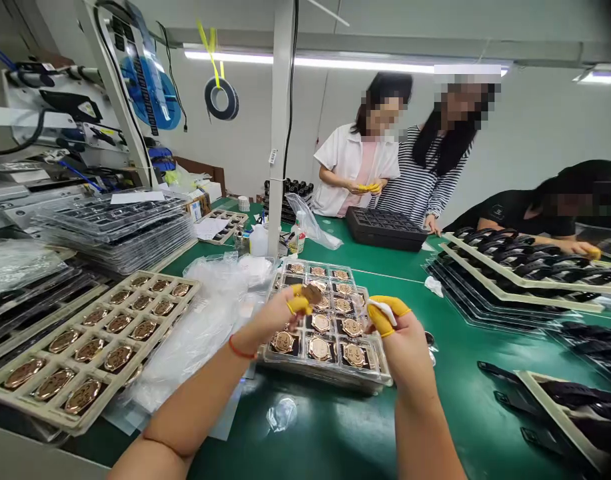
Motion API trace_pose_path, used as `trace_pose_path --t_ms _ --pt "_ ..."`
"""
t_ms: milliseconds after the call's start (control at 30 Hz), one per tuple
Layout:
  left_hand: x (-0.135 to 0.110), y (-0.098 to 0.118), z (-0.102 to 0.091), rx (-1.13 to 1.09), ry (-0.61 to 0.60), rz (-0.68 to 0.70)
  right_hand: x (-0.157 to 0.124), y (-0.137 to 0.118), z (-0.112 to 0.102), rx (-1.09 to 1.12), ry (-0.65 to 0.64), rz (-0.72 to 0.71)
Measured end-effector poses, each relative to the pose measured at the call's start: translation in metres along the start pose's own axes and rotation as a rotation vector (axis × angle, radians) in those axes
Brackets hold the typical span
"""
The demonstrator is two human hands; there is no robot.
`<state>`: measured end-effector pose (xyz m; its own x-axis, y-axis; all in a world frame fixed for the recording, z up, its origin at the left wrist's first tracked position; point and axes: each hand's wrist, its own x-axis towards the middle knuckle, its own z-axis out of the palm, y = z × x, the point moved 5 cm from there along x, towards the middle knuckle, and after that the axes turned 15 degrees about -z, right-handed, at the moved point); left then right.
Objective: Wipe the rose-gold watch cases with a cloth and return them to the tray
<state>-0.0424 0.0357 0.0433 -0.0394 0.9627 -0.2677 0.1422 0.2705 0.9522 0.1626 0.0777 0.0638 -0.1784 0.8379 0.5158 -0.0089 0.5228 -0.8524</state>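
Observation:
My left hand [278,312], with yellow finger cots on, pinches a rose-gold watch case [312,294] above the clear tray. My right hand [402,333], also in yellow finger cots, grips a folded white cloth [384,311] near the tray's right side. Below both hands lies the stacked clear plastic tray [330,377], with rose-gold watch cases [319,348] in its compartments. The two hands are apart, and the cloth does not touch the held case.
A cream tray [102,408] of watch cases lies at left beside clear plastic bags [185,360]. A white post [280,133] rises behind the tray. Watches with black straps fill trays [495,287] at right. Several co-workers are across the green table [305,433].

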Motion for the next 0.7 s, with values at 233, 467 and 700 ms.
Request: trace_pose_path --t_ms 233,467,700 --pt "0.098 0.000 -0.065 0.296 0.236 -0.084 -0.002 -0.002 0.001 0.197 -0.067 0.137" --pt "0.128 -0.006 -0.057 0.759 0.180 -0.142 -0.002 -0.017 -0.008 0.156 -0.130 0.082" --pt "0.138 0.004 -0.063 1.044 0.168 -0.183 -0.002 -0.011 -0.016 0.129 -0.156 0.071"
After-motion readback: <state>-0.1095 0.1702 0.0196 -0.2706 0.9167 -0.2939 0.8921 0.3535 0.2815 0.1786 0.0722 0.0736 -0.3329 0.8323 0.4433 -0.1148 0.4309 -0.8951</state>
